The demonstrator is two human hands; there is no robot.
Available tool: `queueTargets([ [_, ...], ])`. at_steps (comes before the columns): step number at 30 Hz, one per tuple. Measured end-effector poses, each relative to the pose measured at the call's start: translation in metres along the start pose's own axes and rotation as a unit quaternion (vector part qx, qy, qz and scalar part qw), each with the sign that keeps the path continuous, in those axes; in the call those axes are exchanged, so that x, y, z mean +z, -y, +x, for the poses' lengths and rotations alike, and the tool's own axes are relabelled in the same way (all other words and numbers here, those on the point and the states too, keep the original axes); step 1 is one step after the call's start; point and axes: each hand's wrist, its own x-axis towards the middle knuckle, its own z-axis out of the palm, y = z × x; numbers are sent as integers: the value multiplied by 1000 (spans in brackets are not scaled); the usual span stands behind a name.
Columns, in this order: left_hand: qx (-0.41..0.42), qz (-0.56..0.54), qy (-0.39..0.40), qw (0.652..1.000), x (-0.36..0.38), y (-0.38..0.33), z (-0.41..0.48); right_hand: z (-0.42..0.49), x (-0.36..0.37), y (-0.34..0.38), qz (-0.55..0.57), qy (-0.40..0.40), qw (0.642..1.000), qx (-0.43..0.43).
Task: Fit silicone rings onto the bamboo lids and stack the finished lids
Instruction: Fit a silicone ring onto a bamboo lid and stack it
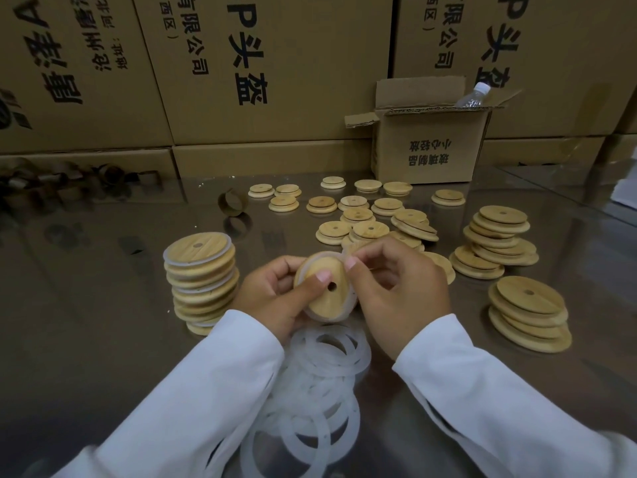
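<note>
Large cardboard boxes point(275, 63) are stacked as a wall across the top of the frame, and a shiny metal table point(103, 305) is spread below them.

At the centre of the frame one bamboo lid point(324, 294) is held tilted above the table, so that its edge can be reached from all sides. It is gripped by the left hand point(272, 298), with the thumb pressed on the wood beside the small hole and the other fingers curled behind it. A white ring point(336, 317) is seen around the edge of this lid. At the upper right edge it is pinched by thumb and forefinger of the right hand point(396, 291), probably to pull it over the rim; whether it is fully seated cannot be told.

The loose rings point(320, 384) are kept in a heap at the lower centre, just under the hands, where they are easily taken. The bare lids point(362, 215) are spread and piled at the centre right. The finished stack point(201, 281) is placed at the left of the hands, apart from the bare ones, so that the two kinds are likely not mixed.
</note>
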Motion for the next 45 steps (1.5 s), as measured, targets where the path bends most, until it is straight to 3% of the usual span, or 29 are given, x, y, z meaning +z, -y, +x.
queueTargets([
  [9,20,31,8,999,-4,0,3,8,-2,-2,41,13,994,99],
  [14,4,4,-6,1000,-5,2,4,6,-3,2,33,46,997,54],
  [19,5,-25,-51,998,-2,1,5,-2,1,4,-45,24,998,-27],
  [28,17,52,-16,998,1,3,2,0,-2,3,-99,39,994,-15],
  [38,18,57,-3,998,-4,3,4,9,-1,3,36,58,988,135],
  [45,30,52,-45,997,-2,1,3,4,0,3,21,57,994,86],
])
